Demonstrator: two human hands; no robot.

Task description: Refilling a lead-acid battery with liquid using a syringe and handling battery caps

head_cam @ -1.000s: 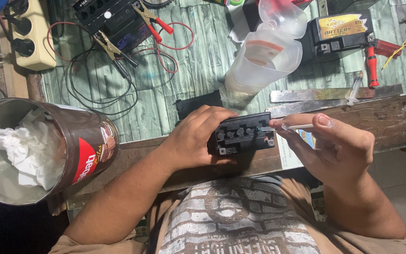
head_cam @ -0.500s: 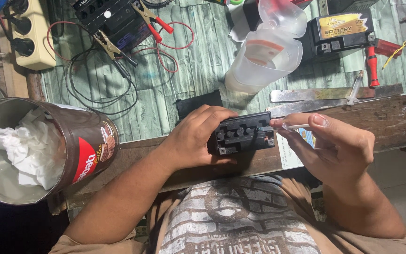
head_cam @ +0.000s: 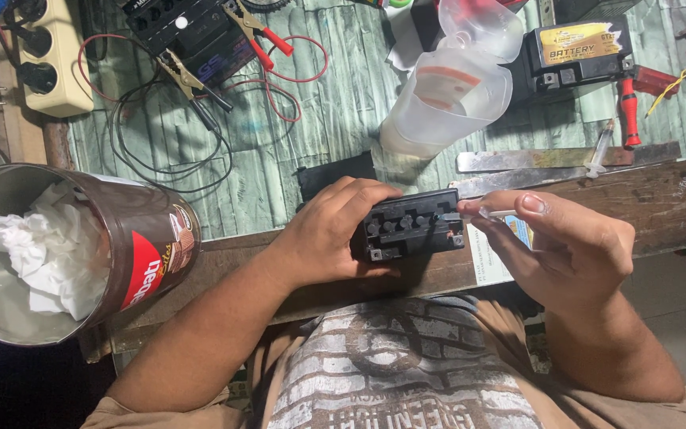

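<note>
My left hand (head_cam: 329,230) grips a small black battery (head_cam: 413,226) at the near edge of the workbench, its top with a row of round ports facing me. My right hand (head_cam: 553,242) pinches a thin clear plastic tube or syringe (head_cam: 492,213) between thumb and fingertips, its tip at the battery's right end. Both hands hover just above the wooden bench edge (head_cam: 660,202), close to my chest.
A brown tin can (head_cam: 132,254) stuffed with white tissue lies at the left. A clear plastic jug (head_cam: 446,99) stands behind the hands. Further back are a second battery (head_cam: 577,48), red and black clamp leads (head_cam: 224,56), a power strip (head_cam: 45,56), a red screwdriver (head_cam: 627,111) and metal strips (head_cam: 549,159).
</note>
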